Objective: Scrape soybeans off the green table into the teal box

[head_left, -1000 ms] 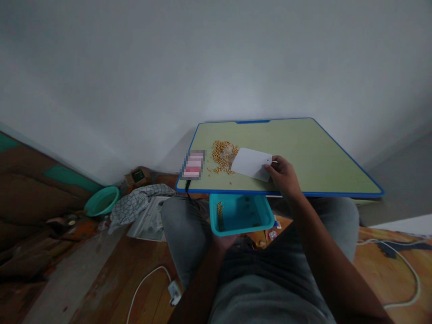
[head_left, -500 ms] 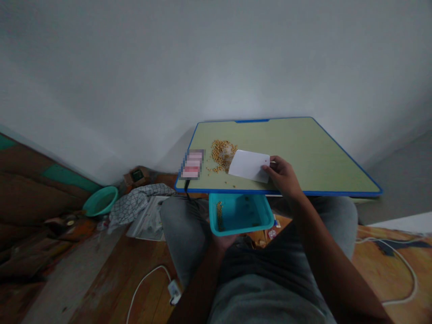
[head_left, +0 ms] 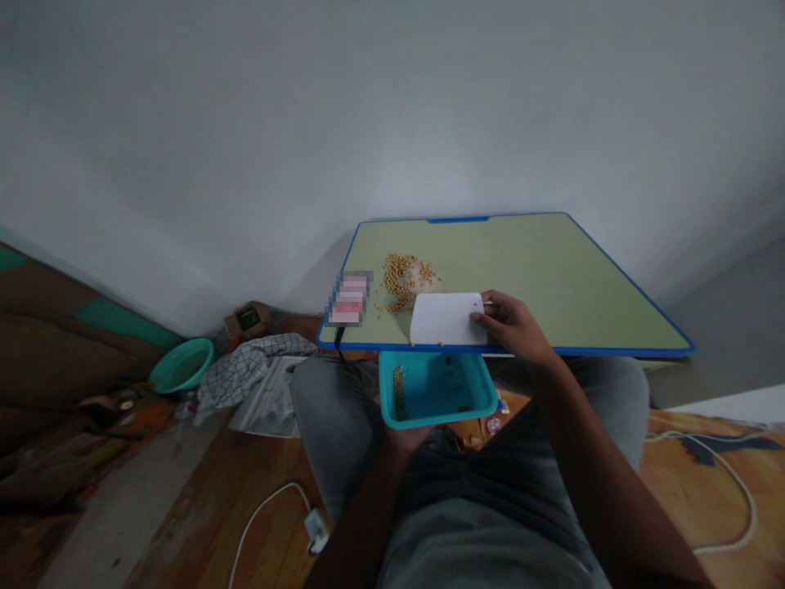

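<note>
one blue-edged, pale-green tabletop [head_left: 582,282]. below front edge: turquoise rectangular plastic basin [head_left: 437,391]. at that edge: flat white card [head_left: 445,317], pinched by right hand [head_left: 513,327]. left hand [head_left: 407,439]: under basin, grip not visible. round tan beans [head_left: 397,272], apparently part-collected: some in basin, pile left on tabletop.

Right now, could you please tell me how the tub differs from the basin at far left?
The tub is rectangular; the basin is round. The left hand supports the tub from below, while no hand touches the basin. The tub holds beans along its left side; none can be made out in the basin. Both are turquoise and open-topped.
</note>
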`<state>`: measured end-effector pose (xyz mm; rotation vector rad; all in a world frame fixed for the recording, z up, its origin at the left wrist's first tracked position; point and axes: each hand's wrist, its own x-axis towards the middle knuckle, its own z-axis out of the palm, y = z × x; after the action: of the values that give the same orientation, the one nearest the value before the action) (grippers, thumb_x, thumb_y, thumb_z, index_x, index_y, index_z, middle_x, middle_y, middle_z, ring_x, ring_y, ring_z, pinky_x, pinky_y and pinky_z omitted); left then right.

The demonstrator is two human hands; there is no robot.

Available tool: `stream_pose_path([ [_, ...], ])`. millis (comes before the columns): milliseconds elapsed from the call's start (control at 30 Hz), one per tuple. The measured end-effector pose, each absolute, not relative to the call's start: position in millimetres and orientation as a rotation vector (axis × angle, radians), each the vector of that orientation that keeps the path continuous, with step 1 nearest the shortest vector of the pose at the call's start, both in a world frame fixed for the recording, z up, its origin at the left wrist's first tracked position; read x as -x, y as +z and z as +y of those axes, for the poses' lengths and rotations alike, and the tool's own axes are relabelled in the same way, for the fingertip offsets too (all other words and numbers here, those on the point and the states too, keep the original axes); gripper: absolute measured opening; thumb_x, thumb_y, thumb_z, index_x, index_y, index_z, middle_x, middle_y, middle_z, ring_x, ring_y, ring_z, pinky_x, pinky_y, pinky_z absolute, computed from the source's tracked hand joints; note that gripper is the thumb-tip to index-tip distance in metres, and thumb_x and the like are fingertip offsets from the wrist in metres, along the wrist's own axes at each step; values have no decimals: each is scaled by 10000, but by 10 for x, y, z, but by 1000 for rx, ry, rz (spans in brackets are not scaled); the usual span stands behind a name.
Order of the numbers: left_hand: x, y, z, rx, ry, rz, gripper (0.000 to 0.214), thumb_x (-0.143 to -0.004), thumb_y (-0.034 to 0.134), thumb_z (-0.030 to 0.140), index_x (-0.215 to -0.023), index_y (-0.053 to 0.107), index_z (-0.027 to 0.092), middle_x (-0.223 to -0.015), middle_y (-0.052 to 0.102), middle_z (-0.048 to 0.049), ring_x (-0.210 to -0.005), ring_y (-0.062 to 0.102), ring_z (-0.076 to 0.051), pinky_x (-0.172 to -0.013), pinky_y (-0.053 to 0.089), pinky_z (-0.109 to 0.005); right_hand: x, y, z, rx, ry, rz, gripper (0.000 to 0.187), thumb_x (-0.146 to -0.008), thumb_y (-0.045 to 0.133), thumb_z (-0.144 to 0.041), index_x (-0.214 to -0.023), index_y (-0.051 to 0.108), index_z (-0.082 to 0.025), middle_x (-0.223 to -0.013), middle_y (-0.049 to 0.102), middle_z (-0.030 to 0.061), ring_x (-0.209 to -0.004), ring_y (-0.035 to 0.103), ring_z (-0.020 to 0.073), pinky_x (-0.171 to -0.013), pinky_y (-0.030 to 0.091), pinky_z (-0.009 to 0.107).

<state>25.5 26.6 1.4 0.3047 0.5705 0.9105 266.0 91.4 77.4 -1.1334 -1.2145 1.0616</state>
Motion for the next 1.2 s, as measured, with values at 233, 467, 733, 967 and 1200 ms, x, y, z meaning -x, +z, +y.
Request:
stream_pose_path([
  [233,-250,-85,293,-321,909,566,860,-986,259,788,-1367,789,229,-1441,782,-56,-1653,329,-478,-1345,187,-695,-2654,791,909,1124,1061,-1199,379,-769,870,-501,-949,672,-232,-802,782,39,-731,727,220,-644,568,327],
  [467,-154,-368,337,-316,903,368,833,-1034,252,743,-1425,754,205,-1563,692,-122,-1669,344,-410,-1376,111,-672,-2670,748,969,1132,1010,-1120,455,-721,904,-539,-934,632,-242,-798,775,22,-693,705,196,-621,554,297],
  [733,-37,-490,396,-303,872,357,817,-1071,185,711,-1410,764,244,-1637,610,-135,-1680,321,-387,-1347,111,-754,-2465,768,1294,1222,761,-1049,435,-751,809,-551,-979,581,-259,-880,805,58,-725,735,216,-613,542,294],
  [967,-33,-437,414,-303,897,350,849,-1066,196,719,-1439,740,185,-1582,660,-177,-1682,319,-380,-1336,169,-756,-2010,879,1568,1345,577,-1234,264,-833,718,-403,-1025,625,-247,-896,825,95,-810,791,269,-710,585,359],
  [1200,35,-526,433,-292,898,368,804,-1084,202,654,-1477,711,172,-1590,652,-184,-1663,356,-404,-1313,210,-789,-1860,997,1772,1405,408,-1346,156,-849,655,-264,-1001,627,-239,-930,831,116,-857,800,271,-790,590,366],
])
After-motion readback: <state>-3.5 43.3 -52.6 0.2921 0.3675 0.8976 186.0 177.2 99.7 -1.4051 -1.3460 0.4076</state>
